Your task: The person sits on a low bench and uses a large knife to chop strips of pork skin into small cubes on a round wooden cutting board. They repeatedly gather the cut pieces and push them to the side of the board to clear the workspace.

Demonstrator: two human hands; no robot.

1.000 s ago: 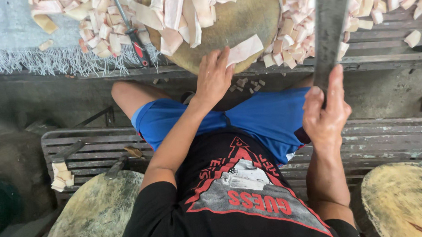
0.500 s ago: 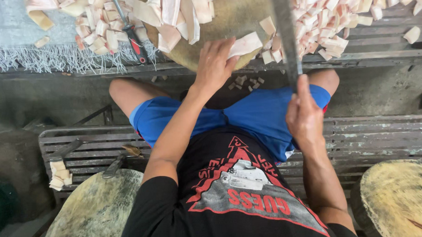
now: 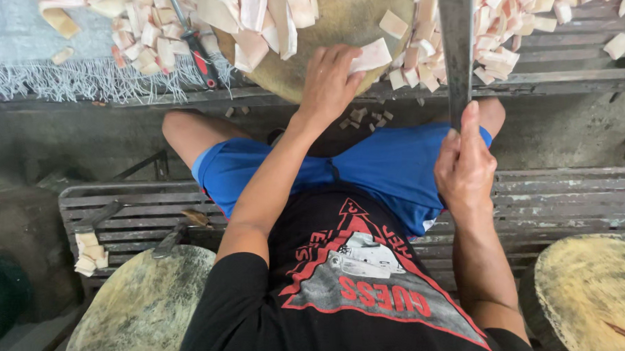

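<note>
Gripping a cleaver [image 3: 455, 56] w/ the right hand [image 3: 465, 167], fingers clenched round the handle, the person is holding the long grey blade upright over the far edge of the round wooden chopping block [image 3: 345, 24]. The left hand [image 3: 328, 82] is lying flat on the block's near side, fingertips pinning a pale strip [image 3: 371, 56] against the wood; not closed round it, just pressing. More pale cut pieces [image 3: 497, 36] are piling up to the right of the blade on the slatted tabletop [image 3: 579, 67], & another heap is sitting far left by a red-handled tool [image 3: 196, 47]. A few small bits, probably offcuts, are lying on the floor [image 3: 366, 117] below the block. Two other round blocks are standing near, one at left [image 3: 149, 301], one at right [image 3: 592, 296].
</note>
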